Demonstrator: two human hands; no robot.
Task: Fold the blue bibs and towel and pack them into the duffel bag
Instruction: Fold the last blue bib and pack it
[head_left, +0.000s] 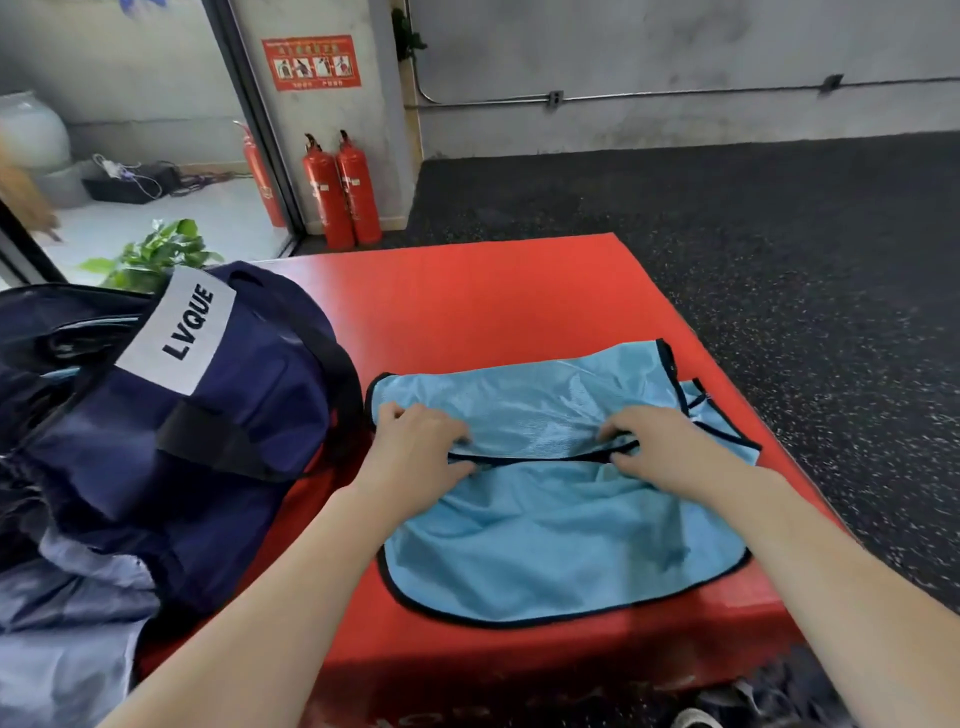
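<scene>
A light blue mesh bib (550, 540) with black trim lies spread on the red mat (483, 306), folded partway across its middle. My left hand (418, 447) pinches the black-edged fold at its left end. My right hand (662, 447) pinches the same edge at its right end. The navy duffel bag (244, 415) with a white LVQUE label stands open at the left, touching the mat's left side. Light blue fabric shows inside its opening. I see no towel.
Pale grey-blue cloth (67, 613) lies at the lower left beside the bag. Two red fire extinguishers (343, 192) stand against the far wall, and a potted plant (150, 254) sits behind the bag. Dark speckled floor (779, 260) surrounds the mat.
</scene>
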